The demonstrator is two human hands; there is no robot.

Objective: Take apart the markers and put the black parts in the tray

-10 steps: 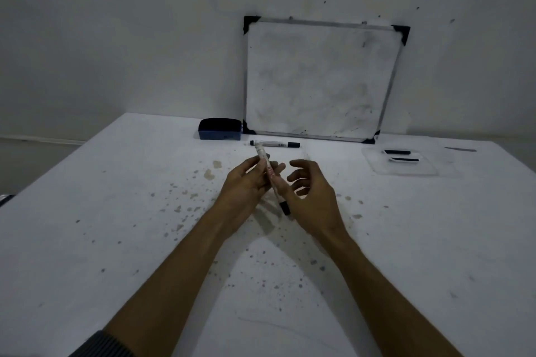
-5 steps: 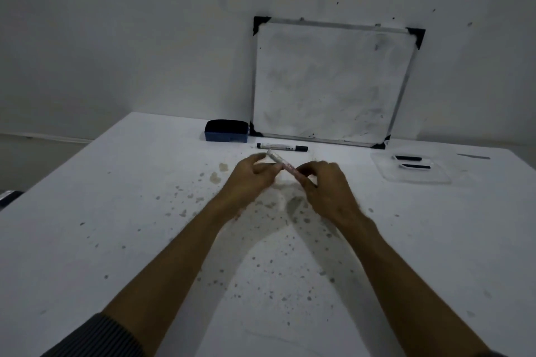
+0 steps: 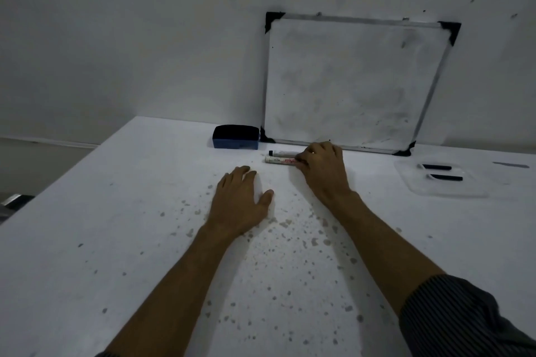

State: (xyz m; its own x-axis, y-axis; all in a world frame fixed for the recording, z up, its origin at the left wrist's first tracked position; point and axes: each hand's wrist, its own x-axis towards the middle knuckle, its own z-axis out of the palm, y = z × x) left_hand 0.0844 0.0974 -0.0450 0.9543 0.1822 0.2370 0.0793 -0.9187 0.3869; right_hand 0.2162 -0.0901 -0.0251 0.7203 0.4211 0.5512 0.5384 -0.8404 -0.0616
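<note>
I see the nearer marker (image 3: 280, 160) lying flat on the surface (image 3: 116, 211), its long axis running from 9 to 3 o'clock, the bare white end pointing toward 9 o'clock. The other end is under my right hand (image 3: 322, 171), whose fingertips (image 3: 300, 160) pinch the barrel. A second marker (image 3: 285, 152) lies parallel just behind it, toward 12 o'clock, its black end pointing to 9 o'clock; its far end is hidden by the same hand, and I cannot tell whether the fingers touch it.

My left hand (image 3: 239, 203) rests palm down at about 7 o'clock from the markers, fingers spread flat, holding nothing.

At 3 o'clock, well apart, the clear tray (image 3: 417, 188) holds two black parts (image 3: 436, 167), both lying roughly on the same 9-to-3 axis, one behind the other.

At 10 o'clock from the markers sits a blue eraser (image 3: 235, 137). Behind them, at 12 o'clock, a whiteboard (image 3: 348, 81) leans against the wall (image 3: 130, 38). Grey flecks dot the surface near my forearms.
</note>
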